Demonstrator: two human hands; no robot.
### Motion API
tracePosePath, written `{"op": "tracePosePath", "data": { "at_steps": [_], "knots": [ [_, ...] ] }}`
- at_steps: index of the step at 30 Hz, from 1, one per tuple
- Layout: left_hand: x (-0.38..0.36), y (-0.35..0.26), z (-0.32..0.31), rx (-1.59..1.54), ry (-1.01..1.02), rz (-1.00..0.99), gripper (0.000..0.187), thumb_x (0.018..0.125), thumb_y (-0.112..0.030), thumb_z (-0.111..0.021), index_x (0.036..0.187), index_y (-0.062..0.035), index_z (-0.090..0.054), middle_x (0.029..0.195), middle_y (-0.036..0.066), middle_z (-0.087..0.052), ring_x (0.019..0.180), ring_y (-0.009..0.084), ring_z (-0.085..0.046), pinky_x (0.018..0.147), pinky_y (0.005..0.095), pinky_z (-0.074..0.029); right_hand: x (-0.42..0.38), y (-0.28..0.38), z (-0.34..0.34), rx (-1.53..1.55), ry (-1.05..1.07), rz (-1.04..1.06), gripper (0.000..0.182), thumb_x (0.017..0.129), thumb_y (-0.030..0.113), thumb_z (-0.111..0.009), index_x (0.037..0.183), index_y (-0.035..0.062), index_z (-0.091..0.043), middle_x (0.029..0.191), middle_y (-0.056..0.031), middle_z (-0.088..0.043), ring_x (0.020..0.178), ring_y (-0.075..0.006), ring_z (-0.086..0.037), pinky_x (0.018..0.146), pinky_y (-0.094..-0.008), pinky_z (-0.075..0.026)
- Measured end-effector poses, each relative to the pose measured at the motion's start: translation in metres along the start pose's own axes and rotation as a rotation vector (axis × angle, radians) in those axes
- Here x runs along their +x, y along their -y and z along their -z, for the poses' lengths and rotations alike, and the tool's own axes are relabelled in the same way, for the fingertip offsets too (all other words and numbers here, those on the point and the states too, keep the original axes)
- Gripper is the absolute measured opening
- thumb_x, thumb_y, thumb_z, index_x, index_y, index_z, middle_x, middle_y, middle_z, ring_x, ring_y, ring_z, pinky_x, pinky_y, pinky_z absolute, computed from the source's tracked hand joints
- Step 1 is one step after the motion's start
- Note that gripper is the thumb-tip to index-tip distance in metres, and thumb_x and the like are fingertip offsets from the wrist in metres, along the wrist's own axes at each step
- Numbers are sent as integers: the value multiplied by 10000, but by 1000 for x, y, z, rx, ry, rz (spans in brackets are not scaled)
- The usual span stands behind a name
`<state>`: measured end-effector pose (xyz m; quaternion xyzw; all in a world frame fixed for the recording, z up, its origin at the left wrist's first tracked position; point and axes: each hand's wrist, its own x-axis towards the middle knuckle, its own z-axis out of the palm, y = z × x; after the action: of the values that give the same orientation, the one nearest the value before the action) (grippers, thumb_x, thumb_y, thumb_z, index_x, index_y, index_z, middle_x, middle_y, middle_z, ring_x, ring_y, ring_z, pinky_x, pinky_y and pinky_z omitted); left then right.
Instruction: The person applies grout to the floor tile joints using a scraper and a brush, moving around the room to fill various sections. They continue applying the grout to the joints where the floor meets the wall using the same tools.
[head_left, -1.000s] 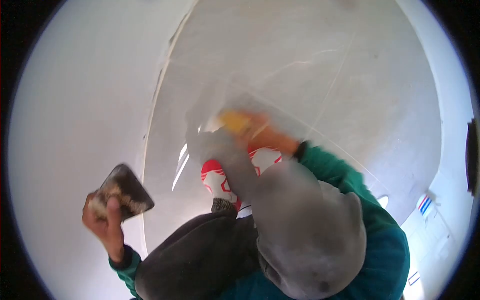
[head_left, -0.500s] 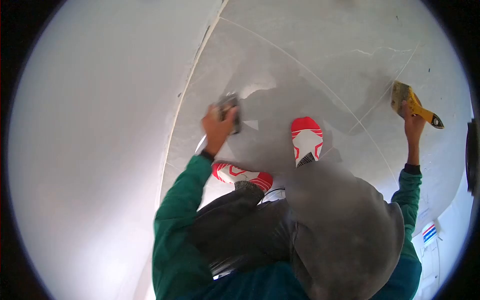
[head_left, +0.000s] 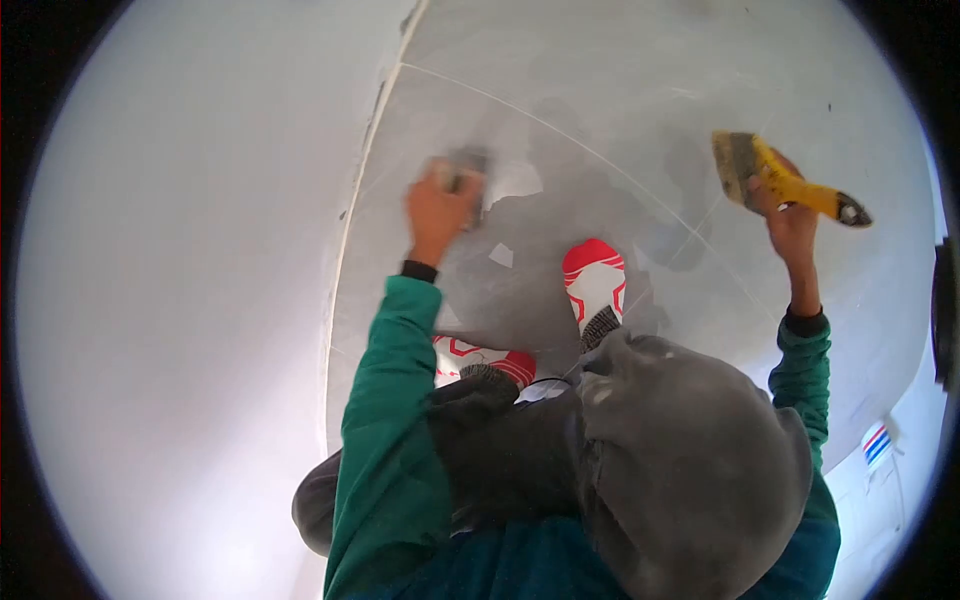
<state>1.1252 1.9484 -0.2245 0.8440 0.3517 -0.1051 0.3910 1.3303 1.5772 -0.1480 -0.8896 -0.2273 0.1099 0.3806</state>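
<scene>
My left hand (head_left: 440, 210) is closed on a dark, flat, trowel-like tool (head_left: 472, 160), blurred by motion, and keeps it low over the grey tiled floor (head_left: 560, 210). Its exact kind cannot be made out. A bright light patch shows on the floor just right of the tool. Off to the right, my right hand (head_left: 785, 210) grips a putty knife (head_left: 740, 165) with a yellow handle and a wide, stained blade. The blade points left, and the handle's dark end sticks out to the right.
A white wall (head_left: 200, 250) rises along the left, meeting the floor at a pale edge. My feet in red and white socks (head_left: 597, 280) stand on the tiles between my hands. Thin light joint lines cross the floor. A striped label (head_left: 877, 446) shows at lower right.
My left hand has slid forward along the floor with the dark tool. My right hand has brought the putty knife leftward and slightly forward. The view has shifted a little.
</scene>
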Motion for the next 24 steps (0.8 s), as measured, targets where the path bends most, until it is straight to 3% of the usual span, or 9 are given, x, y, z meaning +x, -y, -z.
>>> {"op": "tracePosePath", "data": {
  "at_steps": [2,4,6,10,12,14,16,21,24],
  "knots": [
    [-15,-6,-29,24,47,-122,337,749,-366,-643,871,-63,-562,702,121,-613,659,267,-606,578,364,-472,2,0,13,224,-50,-237,401,795,161,-642,1116,-50,-527,998,-110,-593,868,-136,-559,755,-260,-456],
    [-27,-28,-55,75,52,-385,340,747,-375,-615,948,-107,-554,776,152,-619,750,318,-601,615,414,-467,8,13,5,262,-93,-219,388,774,143,-657,1083,-55,-531,966,-104,-592,845,-128,-557,740,-261,-459],
    [-33,-64,-66,341,198,-355,310,756,-354,-608,919,-95,-558,750,154,-614,719,327,-601,608,423,-467,14,21,-16,342,-129,-100,366,767,144,-663,1053,-43,-530,889,-76,-593,777,-119,-562,696,-240,-467],
    [-3,-36,6,267,-14,-388,314,760,-333,-620,890,-55,-551,673,183,-589,625,369,-585,549,436,-461,27,60,-85,596,-40,-82,259,777,169,-666,927,17,-520,793,-44,-577,664,-85,-557,567,-226,-472],
    [-6,-33,67,327,-153,-430,253,774,-267,-601,813,-40,-497,624,181,-562,579,384,-553,499,452,-428,6,87,-150,431,170,-134,358,760,255,-657,1010,41,-517,805,-75,-602,721,-193,-590,670,-328,-489],
    [-16,-31,118,363,-81,-410,245,765,-235,-610,803,-25,-488,611,189,-544,584,389,-547,506,440,-427,-30,119,-224,267,172,278,438,732,336,-612,1103,117,-528,918,-129,-616,851,-299,-588,758,-417,-454],
    [-43,-38,156,366,-16,-351,234,752,-213,-622,800,-23,-494,605,189,-536,583,388,-545,510,431,-423,-35,160,-244,262,900,345,409,737,340,-596,1059,90,-561,853,-169,-621,799,-348,-590,724,-436,-456],
    [-99,-57,206,398,106,-143,205,725,-173,-656,732,-30,-510,587,173,-526,540,352,-541,488,373,-422,96,153,-282,503,865,114,397,722,420,-636,785,28,-635,771,-144,-645,684,-255,-613,631,-388,-477],
    [-127,-43,222,377,128,-52,208,719,-178,-665,710,-28,-521,558,147,-528,504,319,-543,482,352,-430,250,97,-257,364,313,146,372,729,376,-668,870,35,-631,794,-102,-655,711,-218,-622,641,-349,-486]
  ]
}}
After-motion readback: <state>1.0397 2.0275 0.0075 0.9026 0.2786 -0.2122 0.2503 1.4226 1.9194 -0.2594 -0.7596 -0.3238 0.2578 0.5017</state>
